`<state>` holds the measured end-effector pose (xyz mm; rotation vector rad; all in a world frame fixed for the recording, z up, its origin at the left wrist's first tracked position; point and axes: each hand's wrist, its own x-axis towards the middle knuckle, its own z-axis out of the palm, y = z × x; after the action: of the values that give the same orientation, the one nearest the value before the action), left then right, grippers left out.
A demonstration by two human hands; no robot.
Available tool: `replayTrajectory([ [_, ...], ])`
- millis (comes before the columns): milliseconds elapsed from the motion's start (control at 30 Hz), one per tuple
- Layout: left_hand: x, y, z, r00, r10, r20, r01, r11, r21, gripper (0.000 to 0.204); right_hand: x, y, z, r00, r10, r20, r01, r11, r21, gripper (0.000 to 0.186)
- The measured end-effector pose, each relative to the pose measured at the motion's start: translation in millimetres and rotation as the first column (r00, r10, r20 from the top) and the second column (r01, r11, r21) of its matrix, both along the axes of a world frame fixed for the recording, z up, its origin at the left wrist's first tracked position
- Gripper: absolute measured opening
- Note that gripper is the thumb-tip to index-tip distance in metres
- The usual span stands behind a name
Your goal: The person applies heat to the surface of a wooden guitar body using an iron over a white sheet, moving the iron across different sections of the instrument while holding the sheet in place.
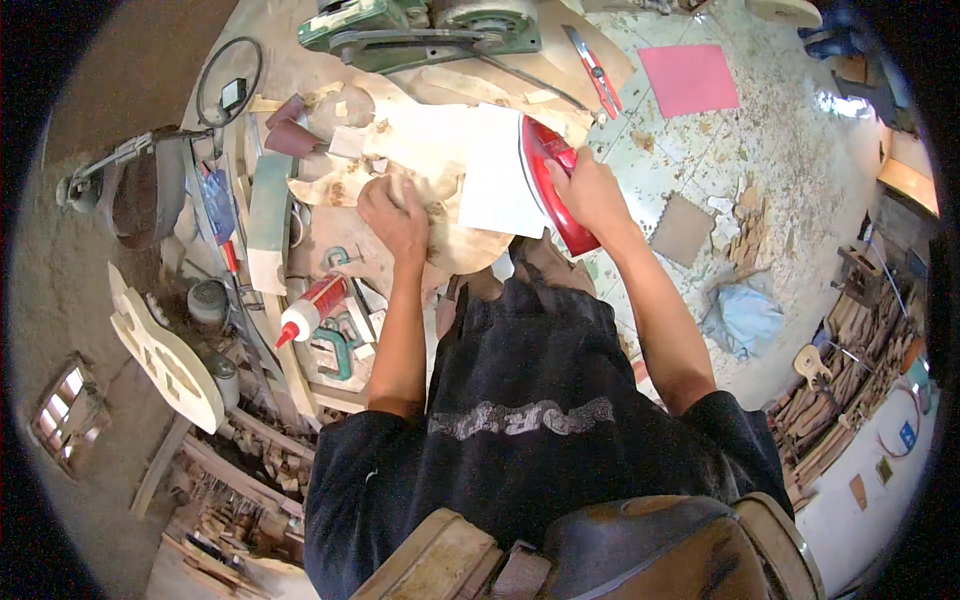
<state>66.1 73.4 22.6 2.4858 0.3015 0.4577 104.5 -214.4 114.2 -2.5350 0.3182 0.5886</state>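
Note:
My right hand [592, 198] is closed round the handle of a red clothes iron [572, 222]. The iron lies along the right edge of a white sheet of paper [490, 175], its pointed end away from me. Under the sheet is a pale wooden board [465, 252] with a curved outline and brown knots. My left hand [395, 215] has its fingers curled on the board's left part, apart from the paper; its fingertips are partly hidden. A small wooden block [347, 142] lies beyond that hand.
A white glue bottle with a red tip [312, 308] and green clamps [333, 355] lie at the left. A green machine [430, 40] stands at the far side. Right of it are a red utility knife [595, 75], a pink sheet [688, 80] and a blue cloth [745, 315].

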Motion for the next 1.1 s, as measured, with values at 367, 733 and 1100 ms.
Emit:
replayTrajectory([
  [367, -5.4, 20.9, -38.3, 0.993, 0.005, 0.116, 0.003, 0.998, -0.069, 0.039, -2.1, -3.0, -14.6, 0.995, -0.004, 0.101, 0.003, 1.000, 0.011, 0.058],
  [733, -6.7, 21.5, -32.7, 0.989, -0.018, 0.150, 0.036, 0.992, -0.119, 0.042, 2.9, -7.4, -10.4, 0.996, 0.055, 0.074, -0.050, 0.997, -0.065, 0.055],
  [1100, -3.8, 18.0, -33.4, 0.990, 0.002, 0.138, 0.012, 0.995, -0.097, 0.044, 11.9, -12.6, -10.6, 0.994, 0.041, 0.104, -0.035, 0.998, -0.054, 0.056],
])
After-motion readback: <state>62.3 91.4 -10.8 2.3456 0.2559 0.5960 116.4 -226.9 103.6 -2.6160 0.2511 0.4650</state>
